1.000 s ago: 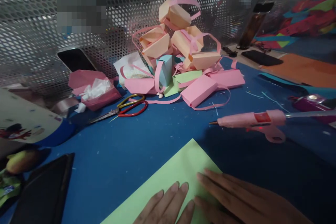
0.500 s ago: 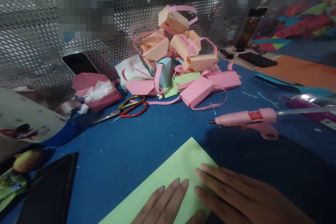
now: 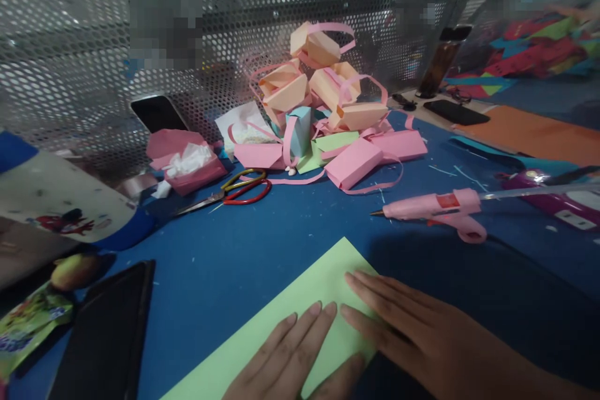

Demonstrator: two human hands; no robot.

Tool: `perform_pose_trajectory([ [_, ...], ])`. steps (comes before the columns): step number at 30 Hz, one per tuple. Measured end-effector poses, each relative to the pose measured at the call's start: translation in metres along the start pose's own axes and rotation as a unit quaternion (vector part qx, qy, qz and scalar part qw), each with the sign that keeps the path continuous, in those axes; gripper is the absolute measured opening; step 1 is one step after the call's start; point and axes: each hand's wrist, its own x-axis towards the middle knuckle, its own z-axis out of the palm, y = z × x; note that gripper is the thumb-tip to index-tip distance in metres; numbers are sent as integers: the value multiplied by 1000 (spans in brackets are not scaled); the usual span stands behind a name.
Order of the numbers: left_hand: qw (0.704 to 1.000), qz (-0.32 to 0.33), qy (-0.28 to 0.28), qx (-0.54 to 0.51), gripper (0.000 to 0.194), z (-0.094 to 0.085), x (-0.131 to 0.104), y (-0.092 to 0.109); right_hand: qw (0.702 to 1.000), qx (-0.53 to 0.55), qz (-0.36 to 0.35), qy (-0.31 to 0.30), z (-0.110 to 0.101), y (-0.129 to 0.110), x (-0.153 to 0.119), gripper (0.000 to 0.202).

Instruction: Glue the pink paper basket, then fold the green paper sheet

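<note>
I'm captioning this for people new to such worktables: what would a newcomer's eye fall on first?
Probably the heap of folded-paper baskets at the back of the blue table, peach ones on top, pink ones lower down. Next, the left hand and right hand resting on a pale green sheet at the picture's bottom. Then the pink glue gun, right of centre, pointing left.

The person's left hand (image 3: pixel 285 359) lay palm down, its fingers (image 3: pixel 300 347) outstretched and its thumb (image 3: pixel 344 378) spread apart. The right hand (image 3: pixel 412 331), also palm down, reached leftward from its forearm (image 3: pixel 529 372), fingertips just beside the left's.
</note>
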Motion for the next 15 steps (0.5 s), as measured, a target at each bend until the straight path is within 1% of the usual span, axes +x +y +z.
perform_pose_trajectory([
  [2,1000,-11,-2,-4,51,-1,-3,2,1000,19,18,5,-1,-2,-3,69],
  [6,999,-35,-6,-24,51,-2,-9,4,999,26,39,-15,-9,-6,-9,64],
  [11,999,-28,5,-38,54,-8,-5,3,999,12,45,-16,-12,-11,-20,72],
  [15,996,-26,5,-84,58,-12,-3,3,997,26,63,-32,-10,-13,-23,72],
])
